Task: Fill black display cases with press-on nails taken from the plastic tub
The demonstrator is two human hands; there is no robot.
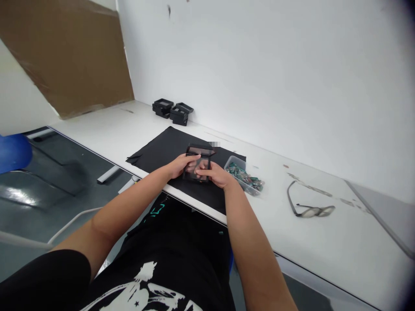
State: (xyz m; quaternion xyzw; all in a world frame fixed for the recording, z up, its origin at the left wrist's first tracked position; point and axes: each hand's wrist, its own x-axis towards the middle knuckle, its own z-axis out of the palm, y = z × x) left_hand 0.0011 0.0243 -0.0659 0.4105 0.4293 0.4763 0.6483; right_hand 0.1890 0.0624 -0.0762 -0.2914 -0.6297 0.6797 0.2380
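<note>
A small black box with a clear window [198, 152] stands opened on a black cloth mat [162, 149], its lid tipped back. My left hand [180, 165] grips the box's left side with the fingers curled round it. My right hand [212, 173] holds the box's lower right part, fingers pressed against the clear panel. Both hands meet over the near part of the mat. What lies inside the box is hidden by my fingers.
A clear plastic tub of several greenish stones [244, 175] sits just right of the mat. Glasses [308, 208] lie further right on the white table [324, 242]. Stacks of black boxes [172, 110] stand by the wall. A cardboard sheet [68, 52] leans at the far left.
</note>
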